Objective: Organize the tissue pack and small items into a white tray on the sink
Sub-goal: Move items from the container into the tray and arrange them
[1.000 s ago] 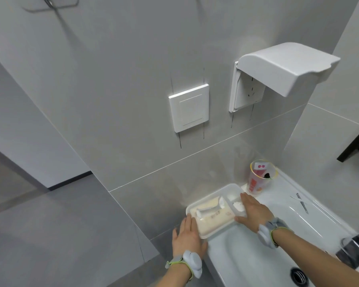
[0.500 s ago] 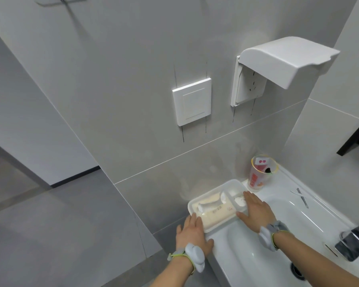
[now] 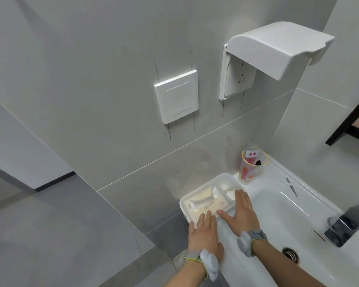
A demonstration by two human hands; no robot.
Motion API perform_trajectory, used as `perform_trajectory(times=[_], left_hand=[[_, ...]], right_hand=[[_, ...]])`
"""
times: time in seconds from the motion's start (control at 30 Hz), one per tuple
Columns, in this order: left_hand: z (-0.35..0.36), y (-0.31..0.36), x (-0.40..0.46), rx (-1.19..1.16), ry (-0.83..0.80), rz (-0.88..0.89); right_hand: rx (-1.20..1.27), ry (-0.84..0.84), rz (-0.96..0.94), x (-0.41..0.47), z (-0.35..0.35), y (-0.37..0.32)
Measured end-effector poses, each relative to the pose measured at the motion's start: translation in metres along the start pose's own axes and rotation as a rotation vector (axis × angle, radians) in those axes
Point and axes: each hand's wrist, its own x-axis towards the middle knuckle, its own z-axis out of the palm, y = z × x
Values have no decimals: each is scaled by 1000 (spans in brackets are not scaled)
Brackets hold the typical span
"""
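A white divided tray point(image 3: 203, 185) sits on the left rim of the white sink point(image 3: 278, 206), against the grey wall. A cream tissue pack point(image 3: 203, 207) lies in its large compartment, with a small white item point(image 3: 230, 193) in the side compartment. My left hand point(image 3: 205, 233) lies flat with straight fingers on the tray's near end. My right hand point(image 3: 239, 212) rests spread on the tray's right side, fingers straight.
A clear cup with red print point(image 3: 250, 165) stands at the sink's back corner, just beyond the tray. A dark faucet point(image 3: 348, 224) and the drain point(image 3: 290, 252) lie to the right. A light switch point(image 3: 176, 96) and a covered socket point(image 3: 263, 52) are on the wall above.
My left hand slid forward from the sink's front edge onto the tray's near end. My right hand stays on the tray's right side. The camera moved closer.
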Motion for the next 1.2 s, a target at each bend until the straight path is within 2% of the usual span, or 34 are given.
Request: perform_trajectory(times=[0.1, 0.17, 0.27, 0.33, 0.4, 0.53, 0.9, 1.2], left_hand=[[-3, -3, -2, -1, -9, 11], [-7, -3, -2, -63, -5, 4], [-23, -11, 0, -236, 30, -10], [-34, -24, 1, -357, 66, -23], [-41, -38, 2, -429, 120, -31], [-49, -68, 1, -469, 177, -59], [-50, -125, 0, -538, 62, -53], [-51, -148, -2, -553, 56, -17]], right_hand=[[35, 14, -12, 1, 1, -1], [147, 38, 43, -2, 4, 0], [475, 73, 355, -12, 11, -6], [657, -21, 528, -16, 24, -9], [749, -152, 623, -18, 34, -12], [899, -189, 651, -16, 41, -23], [1373, -176, 838, -16, 41, -40], [1426, -101, 859, -25, 47, -48]])
